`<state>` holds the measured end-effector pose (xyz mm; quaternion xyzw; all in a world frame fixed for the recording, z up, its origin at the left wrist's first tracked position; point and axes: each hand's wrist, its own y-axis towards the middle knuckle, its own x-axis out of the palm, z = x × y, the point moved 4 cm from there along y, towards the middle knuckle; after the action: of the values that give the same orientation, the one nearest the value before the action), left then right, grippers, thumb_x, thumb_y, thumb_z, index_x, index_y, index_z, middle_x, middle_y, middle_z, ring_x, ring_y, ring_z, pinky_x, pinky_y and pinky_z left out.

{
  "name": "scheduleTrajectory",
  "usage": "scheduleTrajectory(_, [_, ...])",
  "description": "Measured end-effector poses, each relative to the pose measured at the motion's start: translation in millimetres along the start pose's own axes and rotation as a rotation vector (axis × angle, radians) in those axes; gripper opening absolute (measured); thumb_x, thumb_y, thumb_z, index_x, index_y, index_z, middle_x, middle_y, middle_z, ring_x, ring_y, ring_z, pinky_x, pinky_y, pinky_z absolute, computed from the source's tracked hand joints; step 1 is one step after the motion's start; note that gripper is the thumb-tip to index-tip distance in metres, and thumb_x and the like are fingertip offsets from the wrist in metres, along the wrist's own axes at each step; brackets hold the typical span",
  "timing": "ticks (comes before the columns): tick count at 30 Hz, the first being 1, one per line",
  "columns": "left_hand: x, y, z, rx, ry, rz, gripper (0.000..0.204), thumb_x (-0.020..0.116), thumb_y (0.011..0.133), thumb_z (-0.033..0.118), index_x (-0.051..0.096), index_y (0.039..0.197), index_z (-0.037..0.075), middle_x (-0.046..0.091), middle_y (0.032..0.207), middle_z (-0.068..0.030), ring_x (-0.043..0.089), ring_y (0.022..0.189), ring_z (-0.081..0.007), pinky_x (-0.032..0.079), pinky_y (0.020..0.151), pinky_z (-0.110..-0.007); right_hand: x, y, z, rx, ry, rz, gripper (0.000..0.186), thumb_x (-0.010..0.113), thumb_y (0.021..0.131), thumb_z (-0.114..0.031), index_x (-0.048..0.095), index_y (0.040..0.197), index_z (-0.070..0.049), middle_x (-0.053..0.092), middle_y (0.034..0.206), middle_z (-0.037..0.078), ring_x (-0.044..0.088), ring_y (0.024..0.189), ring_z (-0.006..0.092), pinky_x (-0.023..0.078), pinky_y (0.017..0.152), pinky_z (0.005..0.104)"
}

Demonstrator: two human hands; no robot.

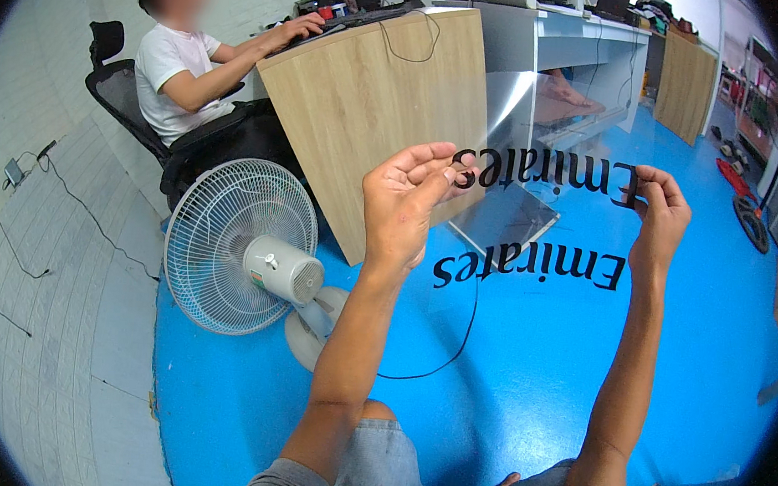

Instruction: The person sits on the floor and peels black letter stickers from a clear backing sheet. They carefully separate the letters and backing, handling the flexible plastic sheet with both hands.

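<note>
A transparent sheet [546, 219] with two rows of upside-down black lettering is held up in front of me. My left hand [406, 199] grips it at the upper left, fingers curled by the end of the upper row. My right hand [661, 210] pinches its right side at about the same height. The blue floor [524, 391] shows through and below the sheet. My bare forearms reach up from the lower edge, over my shorts.
A standing fan [282, 271] with a cord is on the floor at left. Behind it a seated person [169, 79] works at a wooden desk [345, 102]. Another desk [507, 15] stands farther back. Shoes and a red wheeled object [740, 188] are at right; cords hang along the left wall.
</note>
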<state>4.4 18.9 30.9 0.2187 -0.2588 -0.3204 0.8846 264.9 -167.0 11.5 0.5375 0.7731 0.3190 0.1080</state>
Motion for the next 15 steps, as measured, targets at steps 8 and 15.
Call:
scheduleTrajectory(8, [1,-1,5,-0.011,-0.04,0.02,0.027,0.055,0.086,-0.012,0.056,0.113,-0.016,0.069,0.104,-0.0244,0.071,0.096,-0.0258,0.059,0.084,-0.032,-2,2,4,-0.002,0.0,0.0,0.018,0.054,0.093,-0.009,0.069,0.098,-0.001,0.067,0.085,0.007,0.065,0.077,0.0141,0.056,0.071,0.0307])
scheduleTrajectory(15, [4,-1,9,-0.052,-0.106,-0.06,0.031,0.053,0.089,-0.011,0.053,0.12,-0.016,0.067,0.109,-0.0249,0.07,0.1,-0.0266,0.058,0.088,-0.033,-3,6,24,0.07,-0.03,-0.026,0.018,0.055,0.093,-0.009,0.07,0.1,-0.002,0.068,0.086,0.006,0.065,0.077,0.0138,0.055,0.073,0.031])
